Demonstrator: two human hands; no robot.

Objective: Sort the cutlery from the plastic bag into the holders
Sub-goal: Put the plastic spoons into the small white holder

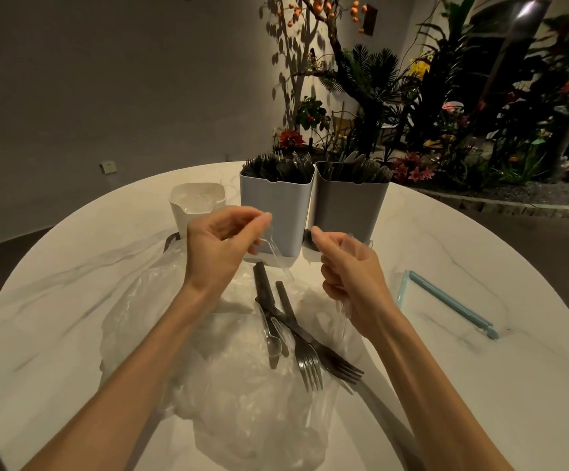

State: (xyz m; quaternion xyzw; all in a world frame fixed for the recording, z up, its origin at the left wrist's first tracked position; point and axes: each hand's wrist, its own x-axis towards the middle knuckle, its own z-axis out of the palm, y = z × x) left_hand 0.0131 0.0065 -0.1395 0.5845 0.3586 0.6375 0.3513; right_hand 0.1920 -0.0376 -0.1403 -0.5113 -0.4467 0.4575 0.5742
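A crumpled clear plastic bag (228,379) lies on the round white table (446,385) in front of me. On it rest black forks (310,365), a black knife and a clear spoon (271,338). My left hand (221,246) pinches a clear plastic utensil (278,258) that hangs down over the bag. My right hand (351,270) grips a bunch of clear plastic utensils (344,311). Behind my hands stand a light blue holder (274,212) full of black forks, a grey holder (347,209) with dark cutlery, and a short white holder (194,205) with clear pieces.
A light blue bag-sealing clip (453,302) lies on the table to the right. Beyond the table's far edge stands a bed of plants and flowers (446,130). A grey wall is at the left.
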